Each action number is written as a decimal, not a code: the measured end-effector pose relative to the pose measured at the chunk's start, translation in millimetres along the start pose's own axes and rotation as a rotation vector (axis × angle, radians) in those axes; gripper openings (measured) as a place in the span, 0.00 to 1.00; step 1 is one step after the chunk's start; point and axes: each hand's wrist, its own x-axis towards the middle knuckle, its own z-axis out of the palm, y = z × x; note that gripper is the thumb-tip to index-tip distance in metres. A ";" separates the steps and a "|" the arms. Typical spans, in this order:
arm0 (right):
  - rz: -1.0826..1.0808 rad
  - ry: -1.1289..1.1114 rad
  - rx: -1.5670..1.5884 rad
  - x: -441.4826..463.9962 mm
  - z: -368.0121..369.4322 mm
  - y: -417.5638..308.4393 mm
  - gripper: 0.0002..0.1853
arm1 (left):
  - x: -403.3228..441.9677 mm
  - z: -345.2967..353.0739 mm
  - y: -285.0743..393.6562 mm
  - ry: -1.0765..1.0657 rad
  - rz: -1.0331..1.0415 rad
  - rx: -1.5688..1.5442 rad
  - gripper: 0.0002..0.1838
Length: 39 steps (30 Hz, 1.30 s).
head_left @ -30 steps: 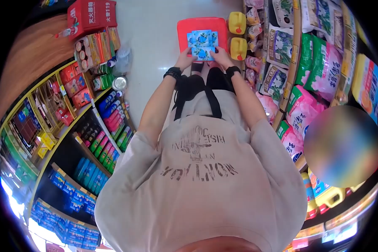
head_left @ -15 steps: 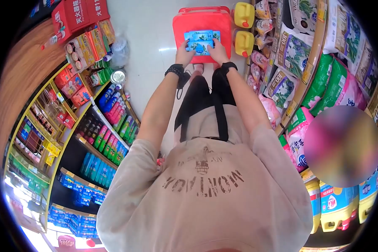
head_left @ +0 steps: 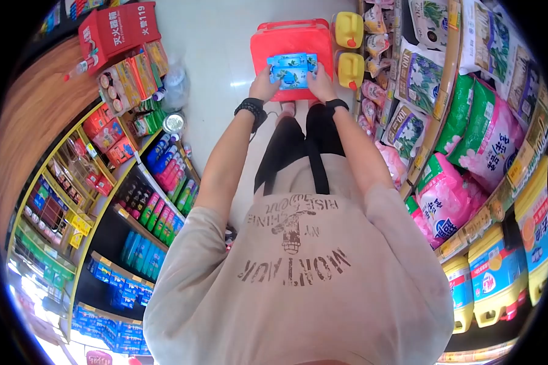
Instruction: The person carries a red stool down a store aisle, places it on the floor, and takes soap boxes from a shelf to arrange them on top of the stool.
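Observation:
A few flat blue packs with a green leaf print (head_left: 291, 76) lie together on a red plastic stool (head_left: 291, 39) in front of my legs. My left hand (head_left: 264, 86) grips the near packs at their left end, with fingers curled round the edge. On the opposite end, my right hand (head_left: 321, 84) holds the same packs, its thumb against the side. Another blue pack shows partly behind the near one. What is inside the packs cannot be made out.
Two yellow jugs (head_left: 349, 30) stand right of the stool. Shelves on the right hold pink and green detergent bags (head_left: 450, 201) and large yellow-blue bottles (head_left: 496, 283). The left shelves carry bottles (head_left: 158, 213) and blue boxes (head_left: 125, 289). A red fire-extinguisher box (head_left: 119, 30) is at upper left.
The view has shifted slightly, so the stool sits lower in the picture. My hands stay on the blue packs, whose near pack now tilts a little more upward.

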 end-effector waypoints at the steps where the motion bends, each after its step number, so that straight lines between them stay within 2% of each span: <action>1: -0.018 0.001 -0.055 -0.5 -5.3 5.1 0.30 | -2.2 -4.9 0.8 -0.010 0.012 -0.007 0.34; 5: -0.021 -0.082 -0.051 4.3 -28.3 38.0 0.26 | -14.1 -25.8 3.5 -0.074 0.026 -0.082 0.30; 8: -0.054 -0.065 0.047 6.5 -38.1 79.4 0.23 | -32.3 -31.5 -5.3 -0.030 0.080 -0.059 0.25; 11: 0.056 -0.048 0.049 -13.4 -56.9 101.3 0.22 | -57.1 -27.8 -28.7 0.032 0.087 -0.098 0.23; 13: -0.074 0.115 -0.173 -25.3 -58.1 131.2 0.19 | -76.8 -25.1 -45.1 0.049 0.060 -0.148 0.22; 14: -0.064 0.133 -0.075 -32.9 -54.6 146.0 0.17 | -93.1 -26.6 -50.3 0.041 0.034 -0.175 0.22; 15: -0.031 0.039 -0.022 -36.4 -53.2 164.5 0.17 | -107.5 -27.6 -57.7 0.031 0.007 -0.203 0.22; 17: 0.044 -0.026 0.063 -64.0 -54.1 167.7 0.15 | -124.7 -14.4 -102.5 0.077 -0.013 -0.189 0.21; 19: 0.261 -0.133 0.212 -101.5 -62.1 149.0 0.13 | -143.3 -6.9 -142.9 0.083 -0.078 -0.247 0.21; 20: 0.259 -0.087 0.123 -116.9 -60.1 149.1 0.12 | -150.5 3.8 -173.8 0.119 -0.093 -0.264 0.21; 21: 0.193 -0.096 0.074 -108.0 -51.4 191.4 0.12 | -157.2 11.0 -197.9 0.154 -0.107 -0.281 0.22; 23: 0.316 -0.111 0.065 -144.3 -58.5 160.2 0.12 | -190.3 -0.5 -205.7 0.112 -0.236 -0.369 0.21; 25: 0.349 -0.047 0.080 -175.3 -57.4 141.6 0.14 | -204.5 9.2 -243.0 0.135 -0.292 -0.400 0.21; 29: 0.370 -0.033 0.151 -192.6 -45.0 168.6 0.14 | -228.8 13.3 -275.7 0.120 -0.392 -0.417 0.21; 32: 0.303 -0.029 0.298 -204.7 -31.9 187.4 0.14 | -223.2 21.0 -289.4 0.108 -0.366 -0.387 0.21; 34: 0.284 0.025 0.284 -220.3 -24.9 194.6 0.15 | -216.0 25.3 -286.2 0.042 -0.359 -0.320 0.21; 35: 0.276 0.052 0.281 -233.4 -19.4 185.5 0.15 | -213.0 25.9 -279.5 0.012 -0.325 -0.309 0.21; 36: 0.289 0.031 0.407 -249.3 -19.3 177.4 0.16 | -209.3 26.4 -271.5 -0.017 -0.289 -0.294 0.21; 39: 0.237 0.039 0.424 -279.3 -11.0 175.5 0.15 | -175.8 35.4 -265.3 -0.055 -0.144 -0.202 0.21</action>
